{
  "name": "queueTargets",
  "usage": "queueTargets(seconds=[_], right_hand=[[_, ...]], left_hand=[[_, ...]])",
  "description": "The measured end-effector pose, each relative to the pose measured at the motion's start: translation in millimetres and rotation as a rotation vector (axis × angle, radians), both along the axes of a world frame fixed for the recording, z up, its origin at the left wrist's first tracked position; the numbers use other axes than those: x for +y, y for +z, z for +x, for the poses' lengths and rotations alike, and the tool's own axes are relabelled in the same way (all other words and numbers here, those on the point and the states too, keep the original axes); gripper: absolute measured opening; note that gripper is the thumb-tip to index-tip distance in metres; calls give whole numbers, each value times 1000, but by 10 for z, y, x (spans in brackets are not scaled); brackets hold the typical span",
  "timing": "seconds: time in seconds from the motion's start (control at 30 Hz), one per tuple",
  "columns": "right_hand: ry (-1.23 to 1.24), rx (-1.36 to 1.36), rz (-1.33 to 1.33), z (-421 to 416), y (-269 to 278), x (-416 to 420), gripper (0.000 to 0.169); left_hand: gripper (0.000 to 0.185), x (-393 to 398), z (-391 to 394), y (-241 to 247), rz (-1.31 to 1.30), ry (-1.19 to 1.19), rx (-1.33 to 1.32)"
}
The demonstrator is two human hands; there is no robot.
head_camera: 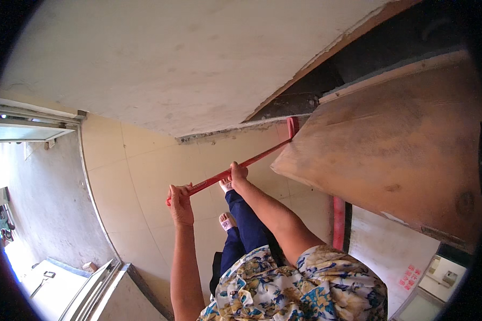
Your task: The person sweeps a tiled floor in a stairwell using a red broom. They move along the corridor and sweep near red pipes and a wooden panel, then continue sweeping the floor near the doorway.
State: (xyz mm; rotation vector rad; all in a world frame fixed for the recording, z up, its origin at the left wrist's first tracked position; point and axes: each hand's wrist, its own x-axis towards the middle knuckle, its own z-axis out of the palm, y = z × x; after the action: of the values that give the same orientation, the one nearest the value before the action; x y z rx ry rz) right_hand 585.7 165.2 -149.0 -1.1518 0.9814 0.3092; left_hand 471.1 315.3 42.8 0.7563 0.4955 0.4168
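Observation:
Both of my hands grip the red handle (217, 177) of what looks like a long-handled broom, held slanting in front of me. My left hand (181, 204) is closed around its near end, and my right hand (237, 175) holds it farther along. At the far end, the red broom head (292, 127) is at the doorway, between the foot of the white wall and the wooden door's edge. Its bristles are too small to make out clearly.
Cream floor tiles (156, 172) lie under my slippered feet (226, 222). The white wall (164, 60) has a chipped lower edge. A brown wooden door (385, 140) stands to the right, beside a dark opening (301, 94). A doorway with a metal-framed door (92, 297) is to the left.

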Motion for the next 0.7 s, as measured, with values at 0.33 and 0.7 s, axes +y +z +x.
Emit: queueTargets(seconds=[0.33, 0.7], right_hand=[[502, 146, -168, -309, 318, 129, 11], [657, 102, -45, -1607, 885, 390, 18]], left_hand=[[33, -158, -449, 251, 3, 214, 58], [36, -298, -1662, 950, 257, 444, 222]])
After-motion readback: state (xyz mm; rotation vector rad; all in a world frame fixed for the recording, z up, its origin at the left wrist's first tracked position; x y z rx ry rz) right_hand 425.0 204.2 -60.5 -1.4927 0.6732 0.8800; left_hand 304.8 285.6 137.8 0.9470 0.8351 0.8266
